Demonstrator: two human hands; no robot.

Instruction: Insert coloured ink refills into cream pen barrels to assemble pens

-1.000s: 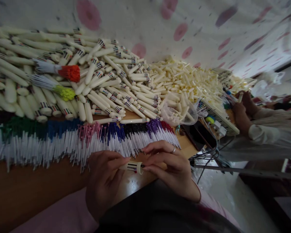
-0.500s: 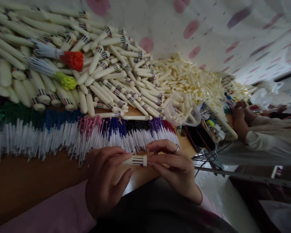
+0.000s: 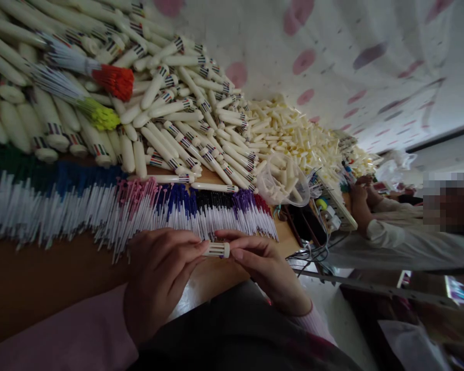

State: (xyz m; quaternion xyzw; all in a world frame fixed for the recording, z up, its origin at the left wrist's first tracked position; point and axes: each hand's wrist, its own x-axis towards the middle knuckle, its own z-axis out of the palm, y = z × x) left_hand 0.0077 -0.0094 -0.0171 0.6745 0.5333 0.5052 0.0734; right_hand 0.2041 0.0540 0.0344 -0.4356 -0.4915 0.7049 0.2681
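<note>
Overall, the largest item is a pale sheet (image 3: 332, 46) with pink spots, hanging behind the work area, its purpose not evident. Before it, a heap of cream multi-colour pens (image 3: 174, 108) runs into a pile of pale tubes (image 3: 294, 131). Both are set to the rear, presumably to spare the front of the wooden table (image 3: 81, 268). A long row of refills (image 3: 100, 206) lies between heap and person, grouped by colour with white stems toward the person, apparently so that each colour is easily told and picked up.

To the right, a co-worker's sleeve (image 3: 386, 234) is visible beyond a power strip (image 3: 342, 214). A clear tub (image 3: 268, 197) holds loose pale parts, likely to contain them. Two bundles, red-tipped (image 3: 114, 81) and yellow-tipped (image 3: 100, 114), rest on the heap.

The left hand (image 3: 154, 273) grips a pen barrel (image 3: 217, 250) above the table's near edge, keeping its slotted end exposed, probably for access. The right hand (image 3: 272, 270) is partly curled, thumb and fingertips at that end; whether they pinch anything cannot be determined. A purple trace shows beneath the slots.
</note>
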